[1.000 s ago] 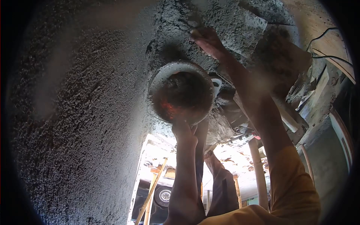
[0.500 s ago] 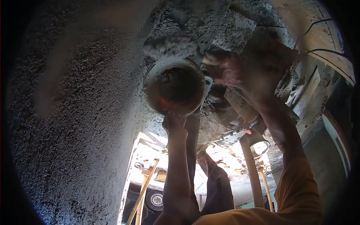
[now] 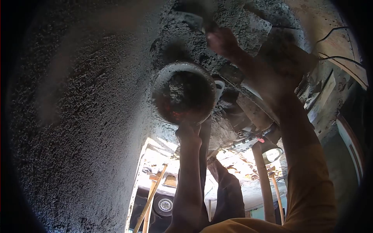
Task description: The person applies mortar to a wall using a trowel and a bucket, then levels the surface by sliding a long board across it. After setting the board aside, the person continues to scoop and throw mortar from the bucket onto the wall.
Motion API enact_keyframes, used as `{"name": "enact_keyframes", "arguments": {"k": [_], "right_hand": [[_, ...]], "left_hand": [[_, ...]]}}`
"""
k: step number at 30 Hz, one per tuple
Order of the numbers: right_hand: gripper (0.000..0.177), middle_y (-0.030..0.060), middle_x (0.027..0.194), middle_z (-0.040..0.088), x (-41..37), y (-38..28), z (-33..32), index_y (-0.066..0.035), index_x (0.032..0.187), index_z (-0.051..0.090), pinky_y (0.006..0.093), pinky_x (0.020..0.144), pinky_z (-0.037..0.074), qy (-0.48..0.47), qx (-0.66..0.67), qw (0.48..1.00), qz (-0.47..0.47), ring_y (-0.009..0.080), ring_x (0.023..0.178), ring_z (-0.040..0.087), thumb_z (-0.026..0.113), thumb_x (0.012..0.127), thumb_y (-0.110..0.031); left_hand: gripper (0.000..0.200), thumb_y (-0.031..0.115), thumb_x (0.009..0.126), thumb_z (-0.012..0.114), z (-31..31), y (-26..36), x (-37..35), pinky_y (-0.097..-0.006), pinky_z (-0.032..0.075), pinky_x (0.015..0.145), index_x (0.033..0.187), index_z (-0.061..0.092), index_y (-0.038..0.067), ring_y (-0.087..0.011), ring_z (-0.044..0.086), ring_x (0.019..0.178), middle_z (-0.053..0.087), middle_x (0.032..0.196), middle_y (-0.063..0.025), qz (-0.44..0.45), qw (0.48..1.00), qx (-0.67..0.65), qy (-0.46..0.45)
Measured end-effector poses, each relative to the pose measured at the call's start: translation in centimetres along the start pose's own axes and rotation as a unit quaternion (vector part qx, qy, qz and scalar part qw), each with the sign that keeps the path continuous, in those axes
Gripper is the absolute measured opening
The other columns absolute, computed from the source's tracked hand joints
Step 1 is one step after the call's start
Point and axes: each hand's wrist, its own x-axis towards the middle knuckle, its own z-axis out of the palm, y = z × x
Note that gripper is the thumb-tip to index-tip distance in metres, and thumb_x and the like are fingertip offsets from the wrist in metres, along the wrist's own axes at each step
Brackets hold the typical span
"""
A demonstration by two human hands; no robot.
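Note:
My left hand (image 3: 188, 131) grips the near rim of a round bucket (image 3: 165, 72), its fingers closed there. Inside the bucket is dark, wet-looking material with a grey lump, and a pale handle or lug sticks out on its right side. Beyond the bucket, my right hand (image 3: 223, 40) is closed round the handle of a trowel. The trowel's grey blade (image 3: 188, 18) points left, over rough grey mortar (image 3: 176, 35); its edges are dim and partly blurred.
A rough plastered wall (image 3: 85, 128) fills the left side. Broken boards (image 3: 250, 110) and rubble lie right of the bucket. Wooden poles (image 3: 264, 178) stand lower right, others lower left near a vehicle wheel (image 3: 165, 204). Black cables (image 3: 338, 58) run at upper right.
My right hand has moved up and left, carrying the trowel from just above the bucket's far rim to farther beyond it. The mortar seen on the blade before no longer shows there. My left hand stays on the bucket.

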Motion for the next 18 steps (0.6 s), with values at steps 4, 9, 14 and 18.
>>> {"name": "enact_keyframes", "arguments": {"k": [4, 9, 14, 18], "right_hand": [[0.015, 0.0151, 0.092, 0.070, -3.1, -0.9, -2.0, -0.002, 0.092, 0.068, 0.0450, 0.069, 0.062, -0.018, 0.139, 0.978, 0.152, 0.0344, 0.079, 0.072, 0.067, 0.080, -0.012], [0.007, 0.0125, 0.086, 0.069, -5.5, 2.9, -3.6, -0.004, 0.085, 0.069, 0.0429, 0.064, 0.062, -0.082, 0.005, 0.992, 0.098, 0.0314, 0.074, 0.072, 0.068, 0.079, -0.008], [0.008, 0.0055, 0.086, 0.069, -3.0, -2.3, 4.8, -0.011, 0.076, 0.071, 0.0405, 0.070, 0.062, -0.115, -0.066, 0.986, -0.100, 0.0264, 0.088, 0.072, 0.074, 0.072, -0.018], [0.017, 0.0038, 0.081, 0.066, -2.7, -1.6, 8.2, -0.006, 0.092, 0.070, 0.0328, 0.060, 0.053, -0.078, 0.375, 0.924, 0.005, 0.0142, 0.075, 0.064, 0.073, 0.088, -0.021]], "left_hand": [[0.040, 0.013, 0.100, 0.066, 0.3, -0.3, 0.5, -0.0405, 0.061, 0.096, 0.137, 0.056, 0.002, -0.0257, 0.062, 0.126, 0.061, 0.136, -0.0148, 0.047, 0.986, 0.161, 0.004], [0.039, 0.017, 0.102, 0.061, -0.6, -0.3, 0.0, -0.0439, 0.060, 0.099, 0.139, 0.055, 0.004, -0.0288, 0.056, 0.131, 0.055, 0.140, -0.0142, 0.061, 0.981, 0.181, -0.025], [0.039, 0.020, 0.104, 0.056, 0.4, -1.8, 0.7, -0.0438, 0.058, 0.103, 0.140, 0.055, 0.005, -0.0289, 0.057, 0.129, 0.056, 0.138, -0.0135, -0.156, 0.946, -0.280, 0.039], [0.038, 0.019, 0.103, 0.056, 1.2, 2.3, 0.9, -0.0426, 0.058, 0.102, 0.139, 0.057, 0.005, -0.0283, 0.060, 0.126, 0.059, 0.135, -0.0131, -0.236, 0.912, -0.326, 0.077]]}}
